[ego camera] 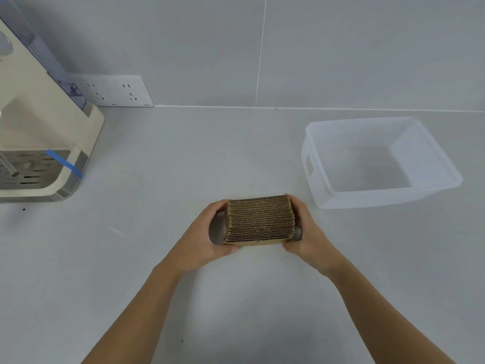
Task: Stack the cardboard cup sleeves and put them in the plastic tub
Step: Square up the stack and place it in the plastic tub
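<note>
A tight stack of brown corrugated cardboard cup sleeves (pixel 259 219) stands on edge on the grey counter, in the middle of the view. My left hand (pixel 207 240) presses against its left end and my right hand (pixel 309 237) against its right end, so the stack is squeezed between both. A translucent plastic tub (pixel 317 156) with nothing inside sits on the counter to the right and a little behind the stack, apart from my hands.
A cream countertop appliance (pixel 47 137) with a metal drip tray and blue tape stands at the far left. A white power strip (pixel 115 91) leans at the wall behind it. The grey tiled wall closes the back of the counter.
</note>
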### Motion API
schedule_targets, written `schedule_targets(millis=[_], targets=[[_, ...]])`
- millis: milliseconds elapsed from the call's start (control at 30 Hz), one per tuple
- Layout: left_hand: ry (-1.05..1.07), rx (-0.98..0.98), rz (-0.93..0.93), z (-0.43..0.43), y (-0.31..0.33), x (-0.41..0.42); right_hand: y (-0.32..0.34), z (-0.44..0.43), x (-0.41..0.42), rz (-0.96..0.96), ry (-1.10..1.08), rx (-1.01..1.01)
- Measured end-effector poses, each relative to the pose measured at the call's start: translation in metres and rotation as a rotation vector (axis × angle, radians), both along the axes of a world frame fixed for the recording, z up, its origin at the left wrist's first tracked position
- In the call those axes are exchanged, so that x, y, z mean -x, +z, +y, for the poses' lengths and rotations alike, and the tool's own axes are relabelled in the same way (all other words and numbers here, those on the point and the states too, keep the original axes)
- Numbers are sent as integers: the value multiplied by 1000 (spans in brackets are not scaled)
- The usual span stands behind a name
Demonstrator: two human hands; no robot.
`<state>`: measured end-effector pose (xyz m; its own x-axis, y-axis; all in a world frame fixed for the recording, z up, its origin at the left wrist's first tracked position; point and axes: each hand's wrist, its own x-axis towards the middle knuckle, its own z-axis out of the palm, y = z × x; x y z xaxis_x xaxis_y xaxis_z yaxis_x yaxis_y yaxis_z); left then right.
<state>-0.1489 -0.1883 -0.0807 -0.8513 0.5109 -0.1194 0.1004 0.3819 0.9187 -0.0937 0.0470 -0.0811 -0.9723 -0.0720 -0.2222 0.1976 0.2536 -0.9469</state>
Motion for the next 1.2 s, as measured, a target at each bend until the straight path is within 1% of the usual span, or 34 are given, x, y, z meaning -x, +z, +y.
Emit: schedule_targets(millis=[100, 300, 433, 567, 767, 867, 933, 1067, 1200], targets=[[13, -7, 9, -1, -2, 1, 2, 4, 0, 16, -25, 9], [54, 25, 10, -3, -5, 2, 6, 11, 1, -15, -21, 13], [79, 44, 11, -4, -4, 4, 4, 11, 2, -29, -92, 86], [108, -21, -39, -5, -1, 5, 3, 11, 2, -53, -127, 220], [150, -86, -107, -8, 7, 3, 11, 8, 0, -12, -150, 273], [201, -150, -152, -10, 10, 1, 17, 2, 0, 29, -164, 251], [218, -197, -176, -12, 14, 0, 21, -3, -1, 63, -185, 271], [194, -251, -123, -12, 22, 0, 28, -9, 0, 122, -221, 327], [190, -298, -90, -8, 33, -1, 40, -10, 5, 162, -169, 354]])
